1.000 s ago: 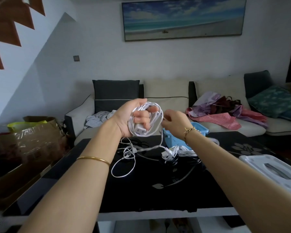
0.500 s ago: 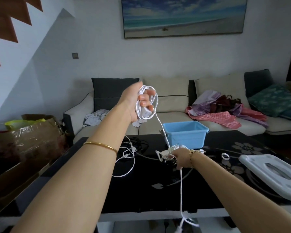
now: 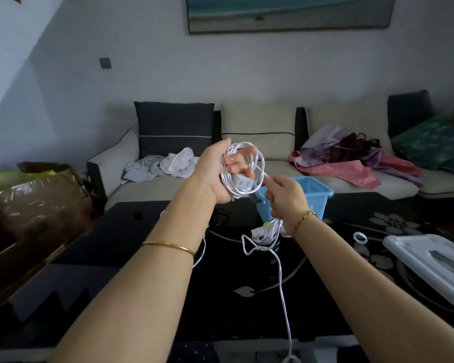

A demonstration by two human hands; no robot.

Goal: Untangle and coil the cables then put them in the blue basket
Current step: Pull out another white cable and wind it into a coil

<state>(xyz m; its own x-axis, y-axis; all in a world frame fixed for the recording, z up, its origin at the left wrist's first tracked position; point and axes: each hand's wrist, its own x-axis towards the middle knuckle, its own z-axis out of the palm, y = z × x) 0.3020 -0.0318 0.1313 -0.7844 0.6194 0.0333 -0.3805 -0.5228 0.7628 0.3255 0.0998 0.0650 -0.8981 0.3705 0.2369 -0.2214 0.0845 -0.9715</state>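
Observation:
My left hand (image 3: pixel 215 174) is raised over the black table and holds a coil of white cable (image 3: pixel 243 186) with a white plug at its lower side. My right hand (image 3: pixel 286 199) is just right of the coil and pinches the cable's free strand close to it. From there the strand (image 3: pixel 282 284) hangs down past the table's near edge, through a knotted bunch of white cable (image 3: pixel 264 231) under my right wrist. The blue basket (image 3: pixel 316 193) stands on the table behind my right hand, partly hidden by it.
A white lidded box (image 3: pixel 430 260) lies at the table's right edge, a small white cable loop (image 3: pixel 359 237) near it. More white and black cable (image 3: pixel 218 218) lies behind my left forearm. A sofa with clothes is beyond; a cardboard box (image 3: pixel 34 203) stands at left.
My right hand has risen from the table up to the coil, pinching the strand. My left hand has come down and nearer with the coil.

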